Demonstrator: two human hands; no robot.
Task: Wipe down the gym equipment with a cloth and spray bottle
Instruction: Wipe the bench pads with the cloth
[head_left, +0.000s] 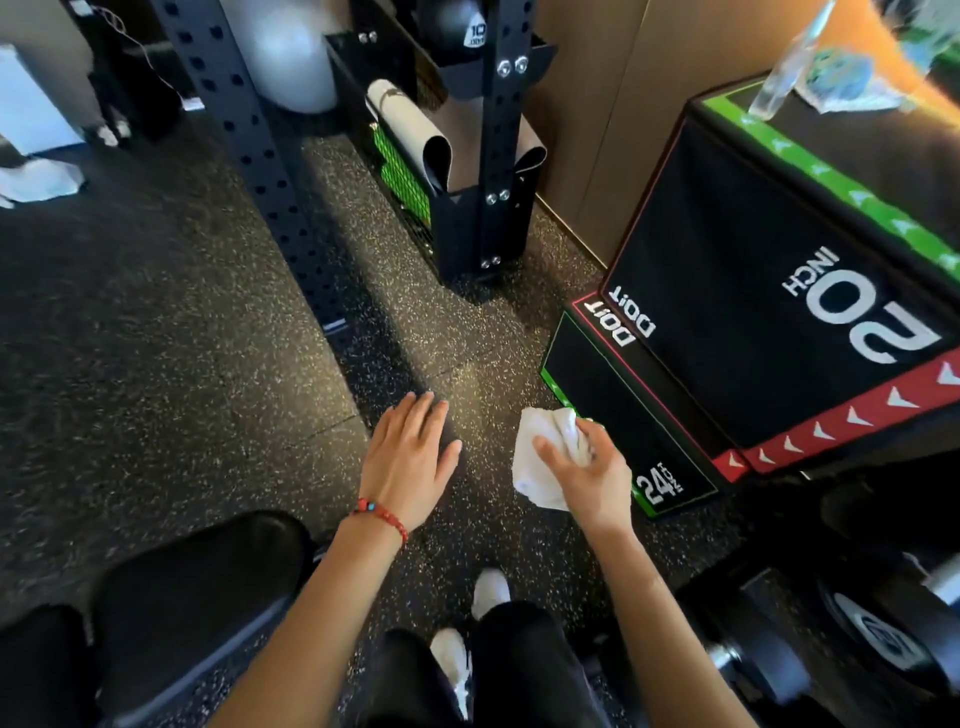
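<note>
My right hand holds a bunched white cloth, fingers curled round it, just beside the near green-edged corner of the black plyo box marked 20 INCH and 24. My left hand hovers flat, fingers straight and holding nothing, above the speckled rubber floor, left of the cloth and apart from it. A clear spray bottle stands on the box's top at far right, well apart from both hands. A black perforated rack upright rises at far left.
</note>
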